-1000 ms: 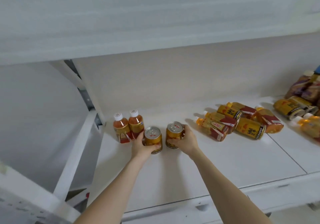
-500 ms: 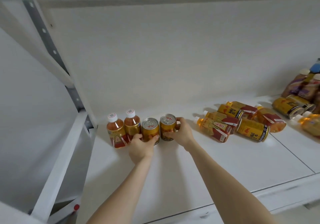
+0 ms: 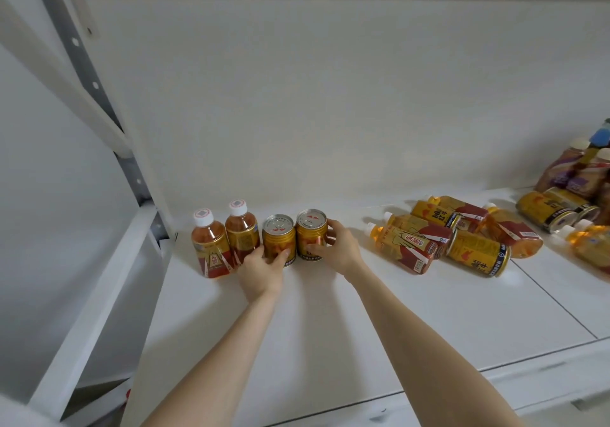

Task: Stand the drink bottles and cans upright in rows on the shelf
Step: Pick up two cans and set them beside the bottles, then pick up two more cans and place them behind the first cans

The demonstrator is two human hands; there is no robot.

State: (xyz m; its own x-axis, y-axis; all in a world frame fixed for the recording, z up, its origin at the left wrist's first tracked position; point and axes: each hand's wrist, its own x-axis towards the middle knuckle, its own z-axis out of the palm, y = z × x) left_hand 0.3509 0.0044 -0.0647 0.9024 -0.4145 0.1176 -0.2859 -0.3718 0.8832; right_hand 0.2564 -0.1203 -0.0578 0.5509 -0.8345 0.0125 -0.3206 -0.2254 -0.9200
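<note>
- Head view: the left hand (image 3: 260, 270) was wrapped round a gold can (image 3: 279, 238) and the right hand (image 3: 336, 251) round the next can (image 3: 312, 233). Both cans stood upright at the shelf's (image 3: 330, 327) back-left, right beside two standing bottles (image 3: 241, 233).
- Risk imo: a sideways shove could've toppled those bottles. The lying drinks (image 3: 439, 238) sat untouched to the right.

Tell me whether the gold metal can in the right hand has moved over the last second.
Yes. The gold can in the right hand has slid left toward the two upright white-capped bottles, closing the gap to the other gold can.
</note>
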